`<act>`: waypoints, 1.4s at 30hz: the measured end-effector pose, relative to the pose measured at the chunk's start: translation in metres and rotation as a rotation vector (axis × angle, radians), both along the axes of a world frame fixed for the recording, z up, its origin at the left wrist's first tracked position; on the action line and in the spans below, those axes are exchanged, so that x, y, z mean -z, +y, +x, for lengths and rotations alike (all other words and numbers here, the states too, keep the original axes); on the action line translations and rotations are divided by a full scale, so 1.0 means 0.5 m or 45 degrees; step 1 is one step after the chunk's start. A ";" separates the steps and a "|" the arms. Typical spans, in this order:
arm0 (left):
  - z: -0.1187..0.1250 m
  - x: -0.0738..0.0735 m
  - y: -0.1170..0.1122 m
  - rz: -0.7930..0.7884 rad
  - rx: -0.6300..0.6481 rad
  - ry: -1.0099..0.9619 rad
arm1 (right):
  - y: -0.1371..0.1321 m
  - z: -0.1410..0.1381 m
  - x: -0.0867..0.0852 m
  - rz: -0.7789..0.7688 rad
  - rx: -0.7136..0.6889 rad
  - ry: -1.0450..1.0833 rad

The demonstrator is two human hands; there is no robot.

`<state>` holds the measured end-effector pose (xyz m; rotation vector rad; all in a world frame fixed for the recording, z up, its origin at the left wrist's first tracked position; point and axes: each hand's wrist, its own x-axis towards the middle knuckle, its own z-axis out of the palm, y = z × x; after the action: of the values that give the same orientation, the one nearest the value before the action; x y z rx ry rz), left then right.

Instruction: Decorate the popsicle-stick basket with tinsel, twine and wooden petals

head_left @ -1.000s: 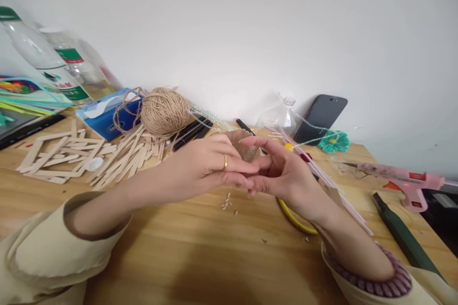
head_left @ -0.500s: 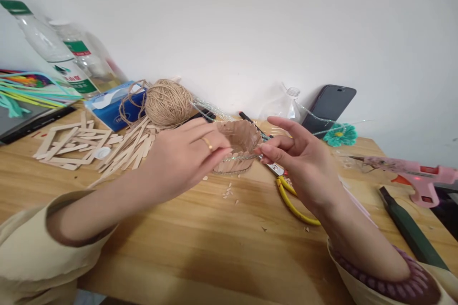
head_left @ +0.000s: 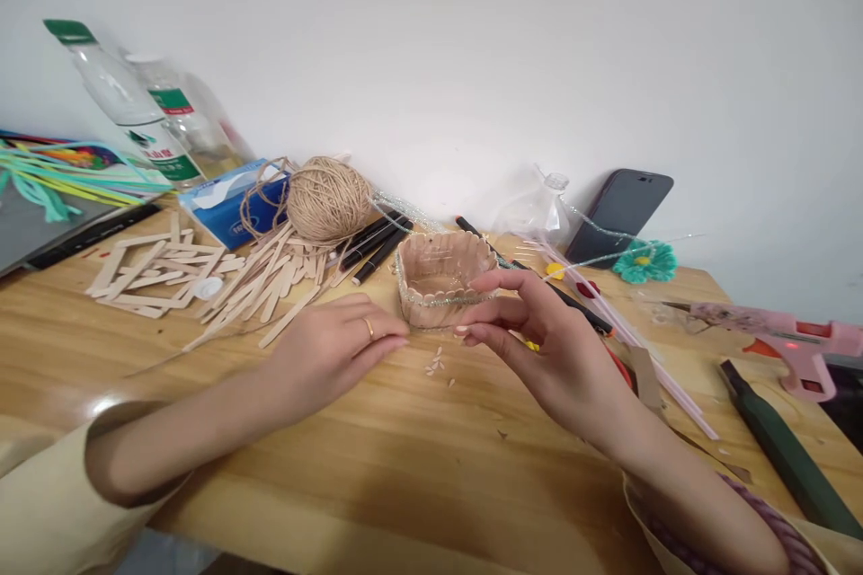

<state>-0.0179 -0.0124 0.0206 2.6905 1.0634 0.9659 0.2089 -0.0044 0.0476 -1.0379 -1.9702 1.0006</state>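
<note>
A small basket of wooden craft sticks (head_left: 435, 314) with a scalloped rim stands on the table, a silvery glitter strand (head_left: 465, 297) running around it below the rim. My left hand (head_left: 341, 346), a ring on one finger, has its fingers pressed together at the basket's lower left corner. At the front right of the basket, my right hand (head_left: 539, 332) pinches with thumb and middle finger low down, its index finger raised near the rim. A thin line runs along the basket's base between both fingertips. Whatever the fingers hold is too small to name.
Loose craft sticks (head_left: 270, 283), a twine ball (head_left: 329, 200) and black markers (head_left: 381, 250) lie left of the basket. On the right are a phone (head_left: 620, 211), a teal flower (head_left: 644, 261), a pink glue gun (head_left: 796, 346) and a dark green tool (head_left: 782, 449). Bottles (head_left: 145, 130) stand back left.
Both hands have lowered from the basket's rim to its base, and the left has drawn back leftward, uncovering the basket and markers. The yellow-handled tool is now out of sight. The view has shifted slightly.
</note>
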 end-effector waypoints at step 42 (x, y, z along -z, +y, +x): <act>0.026 -0.066 0.058 0.071 0.066 0.369 | -0.014 -0.023 -0.006 -0.578 0.128 0.194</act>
<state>-0.0051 0.0166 0.0538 2.9538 1.0174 0.6178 0.1974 -0.0114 0.0506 -1.2436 -1.5859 1.4642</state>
